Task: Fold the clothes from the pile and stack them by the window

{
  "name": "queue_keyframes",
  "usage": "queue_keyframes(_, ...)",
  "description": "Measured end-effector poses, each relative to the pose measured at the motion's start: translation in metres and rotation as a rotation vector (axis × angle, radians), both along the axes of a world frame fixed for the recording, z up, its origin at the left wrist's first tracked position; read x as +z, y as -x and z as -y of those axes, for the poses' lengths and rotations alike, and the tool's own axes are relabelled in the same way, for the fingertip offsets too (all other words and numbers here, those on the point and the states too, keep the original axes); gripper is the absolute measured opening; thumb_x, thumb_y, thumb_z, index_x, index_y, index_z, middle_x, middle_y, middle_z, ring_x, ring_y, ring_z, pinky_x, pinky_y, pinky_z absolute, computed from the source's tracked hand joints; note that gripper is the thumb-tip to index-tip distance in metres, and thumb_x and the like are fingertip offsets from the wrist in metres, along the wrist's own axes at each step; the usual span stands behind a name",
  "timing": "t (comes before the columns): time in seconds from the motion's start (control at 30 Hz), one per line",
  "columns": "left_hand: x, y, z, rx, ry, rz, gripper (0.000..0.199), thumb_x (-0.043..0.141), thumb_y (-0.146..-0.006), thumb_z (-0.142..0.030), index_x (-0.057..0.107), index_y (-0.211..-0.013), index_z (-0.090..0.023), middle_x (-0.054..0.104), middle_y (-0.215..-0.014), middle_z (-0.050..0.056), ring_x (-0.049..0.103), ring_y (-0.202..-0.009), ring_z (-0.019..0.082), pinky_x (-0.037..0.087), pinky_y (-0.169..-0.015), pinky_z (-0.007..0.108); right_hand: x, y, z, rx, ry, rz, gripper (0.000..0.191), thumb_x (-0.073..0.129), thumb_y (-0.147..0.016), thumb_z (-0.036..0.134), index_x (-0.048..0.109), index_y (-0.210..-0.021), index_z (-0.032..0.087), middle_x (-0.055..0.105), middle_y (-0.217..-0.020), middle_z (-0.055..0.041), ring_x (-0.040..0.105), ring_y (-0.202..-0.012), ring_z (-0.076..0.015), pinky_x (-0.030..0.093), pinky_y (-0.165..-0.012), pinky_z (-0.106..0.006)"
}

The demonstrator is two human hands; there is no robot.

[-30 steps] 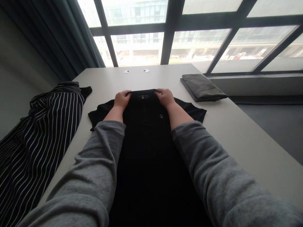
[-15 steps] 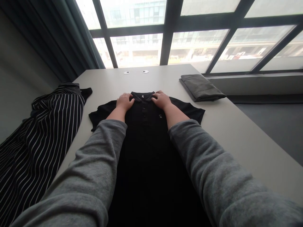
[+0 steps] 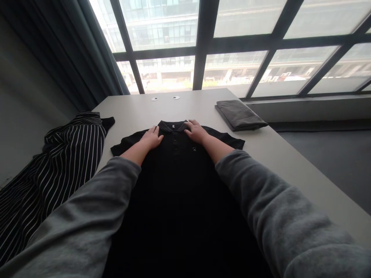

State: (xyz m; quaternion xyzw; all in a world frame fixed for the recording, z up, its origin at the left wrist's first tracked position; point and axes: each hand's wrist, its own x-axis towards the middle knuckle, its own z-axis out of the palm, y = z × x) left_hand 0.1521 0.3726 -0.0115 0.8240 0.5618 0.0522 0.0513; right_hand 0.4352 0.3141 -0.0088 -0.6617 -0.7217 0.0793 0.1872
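Observation:
A black polo shirt (image 3: 179, 193) lies front side up, its collar (image 3: 173, 126) at the far end and its short sleeves spread to both sides. My left hand (image 3: 152, 138) rests flat on the left shoulder beside the collar, fingers extended and thumb apart. On the other side, my right hand (image 3: 195, 131) lies over the right shoulder at the collar's edge, its fingers stretched out on the cloth. A small light logo (image 3: 194, 149) shows on the chest below my right hand. The shirt's lower part runs out of the frame.
Striped dark clothing (image 3: 72, 154) hangs over the left side of the white table (image 3: 295, 173). A folded grey cloth (image 3: 240, 115) lies at the back right. Two round discs (image 3: 176, 98) sit near the far edge, before the windows. A dark curtain (image 3: 72, 50) hangs at left.
The view has tilted up slightly. My left hand has shifted outward from the collar and flattened on the shoulder. My right hand has let its pinch on the collar loosen and spread out.

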Motion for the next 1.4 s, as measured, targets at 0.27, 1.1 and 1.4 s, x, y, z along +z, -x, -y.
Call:
queue_keyframes(0.27,-0.029,0.142,0.046,0.107,-0.046,-0.083,0.08,0.031,-0.108,-0.052,0.033,-0.165,0.004,0.03,-0.173,0.029,0.027,-0.163,0.037,0.028,-0.131,0.049,-0.016,-0.102,0.095,-0.132,-0.041,0.102,0.067,0.04,-0.108,0.046,0.047,-0.163,0.007,0.042,-0.17,-0.0185,0.033,-0.161,-0.0326,0.023,-0.135,-0.046)
queue_keyframes(1.1,0.008,0.029,0.03,0.258,0.151,-0.128,0.087,0.02,-0.103,-0.069,0.019,-0.175,-0.02,0.007,-0.182,0.01,0.007,-0.168,0.035,0.013,-0.131,0.067,-0.006,-0.027,0.032,-0.076,0.232,0.253,0.077,0.031,-0.108,0.062,0.028,-0.174,0.022,0.017,-0.181,-0.0076,0.016,-0.167,-0.0322,0.016,-0.134,-0.057)
queue_keyframes(1.4,0.008,0.047,0.024,0.203,0.081,-0.066,0.081,0.024,-0.106,-0.062,0.026,-0.173,-0.018,0.013,-0.182,0.01,0.012,-0.168,0.033,0.013,-0.133,0.063,-0.006,-0.035,0.029,-0.096,0.185,0.217,0.072,0.031,-0.11,0.058,0.034,-0.171,0.021,0.022,-0.18,-0.0095,0.018,-0.166,-0.0304,0.017,-0.134,-0.052)
